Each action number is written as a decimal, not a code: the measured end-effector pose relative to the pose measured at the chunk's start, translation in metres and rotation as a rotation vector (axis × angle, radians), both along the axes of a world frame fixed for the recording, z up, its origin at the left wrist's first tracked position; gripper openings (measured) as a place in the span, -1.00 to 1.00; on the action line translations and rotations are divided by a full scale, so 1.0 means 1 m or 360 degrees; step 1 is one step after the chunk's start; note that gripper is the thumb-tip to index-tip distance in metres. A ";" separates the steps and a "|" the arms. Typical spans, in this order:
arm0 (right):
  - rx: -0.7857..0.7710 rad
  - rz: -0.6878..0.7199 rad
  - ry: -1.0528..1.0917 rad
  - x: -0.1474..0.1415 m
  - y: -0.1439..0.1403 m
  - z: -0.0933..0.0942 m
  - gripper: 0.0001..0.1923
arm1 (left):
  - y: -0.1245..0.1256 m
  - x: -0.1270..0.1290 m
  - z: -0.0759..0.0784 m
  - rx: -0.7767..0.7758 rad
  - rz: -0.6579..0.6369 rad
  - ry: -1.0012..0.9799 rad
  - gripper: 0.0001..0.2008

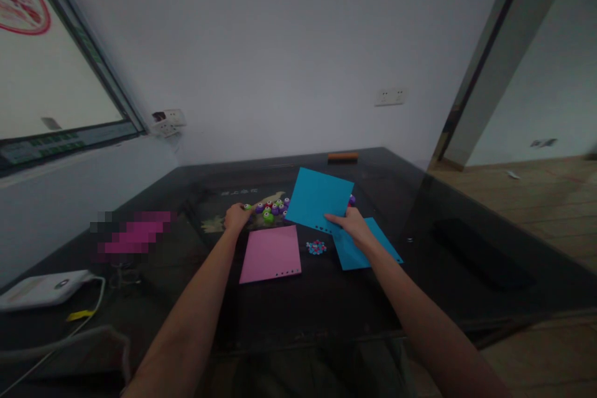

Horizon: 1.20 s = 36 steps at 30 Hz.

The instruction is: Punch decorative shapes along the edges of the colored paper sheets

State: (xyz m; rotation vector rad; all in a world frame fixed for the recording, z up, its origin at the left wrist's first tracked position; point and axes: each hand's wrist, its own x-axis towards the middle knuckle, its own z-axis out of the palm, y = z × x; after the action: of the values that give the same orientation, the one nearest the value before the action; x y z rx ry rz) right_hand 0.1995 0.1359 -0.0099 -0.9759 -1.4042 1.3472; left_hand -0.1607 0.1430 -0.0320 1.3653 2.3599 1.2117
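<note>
My right hand [352, 224] pinches the lower edge of a blue sheet of paper [321, 196], raised and tilted above the table. Small holes run along that edge. My left hand [237, 217] is closed at the far left of a cluster of small punches, its fingertips on a green punch [247, 206]. Several green, purple and red punches [268, 216] with white tops stand to its right. A pink sheet [270, 253] with holes along its near edge lies before me. Another blue sheet [368, 245] lies under my right forearm. Between the sheets is a heap of pink and blue paper bits [316, 247].
The dark table [289, 317] meets a white wall at the back. A brown bar-shaped object [342, 157] lies at the far edge. To the left are a white device [46, 289] with a cable and a blurred pink patch [137, 233]. A black elongated object [480, 255] lies right.
</note>
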 end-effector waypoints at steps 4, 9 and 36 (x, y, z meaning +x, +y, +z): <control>0.0012 -0.0011 0.0037 -0.001 -0.002 0.000 -0.57 | -0.010 0.007 0.009 0.0097 0.0109 0.0031 -0.66; -0.0027 -0.0111 0.0024 -0.003 -0.006 0.005 -0.64 | -0.031 0.040 0.033 0.0459 -0.0015 -0.0046 -0.64; 0.0193 -0.0488 0.0095 0.009 0.009 -0.002 -0.54 | -0.070 0.169 0.014 0.0319 -0.1111 -0.1956 -0.80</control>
State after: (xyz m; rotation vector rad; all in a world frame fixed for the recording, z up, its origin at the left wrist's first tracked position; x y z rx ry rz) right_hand 0.2088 0.1454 -0.0124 -1.0148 -1.2199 1.0442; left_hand 0.0080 0.0735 -0.0182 0.8750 0.8567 1.4197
